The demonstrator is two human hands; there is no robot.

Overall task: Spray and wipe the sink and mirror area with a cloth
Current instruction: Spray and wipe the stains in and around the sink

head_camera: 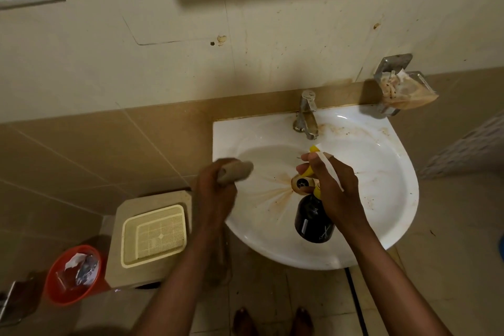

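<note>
— Two hands over the basin, then. What is each doing?

— Right hand (331, 188) has its fingers curled round the head of a spray bottle (314, 217), a dark body with a yellow and white trigger top. The nozzle points away from the person, toward the tap (306, 114). Left hand (215, 188) is closed round a rolled grey cloth (236, 172), and one end of the roll sticks out past the fingers.

— Where are they against the sink (387, 199)?

— The right hand hangs above the middle of the white bowl, and the bottle's body hangs below it, toward the person. The left hand sits at the bowl's left rim, the cloth end reaching in over the basin. The two hands are apart, not touching.

— And the drain?

— Just left of the right hand, between the two hands. Brown streaks fan out from it toward the left hand, and more brown marks lie on the ledge beyond the right hand, beside the tap.

— Anything farther off?

— Beyond and right of the right hand, a metal soap holder (392, 82) on the wall carries a stained, crumpled plastic wrapper. Left of the left hand and lower down stands a beige box with a cream mesh basket (154, 234) on top; farther left, a red bin (72, 273) with paper scraps in it. Near the person, below both forearms, two feet show on the tiled floor.

— The mirror?

— A dark blurred slab at the top edge, beyond both hands; I cannot tell what it is.
</note>
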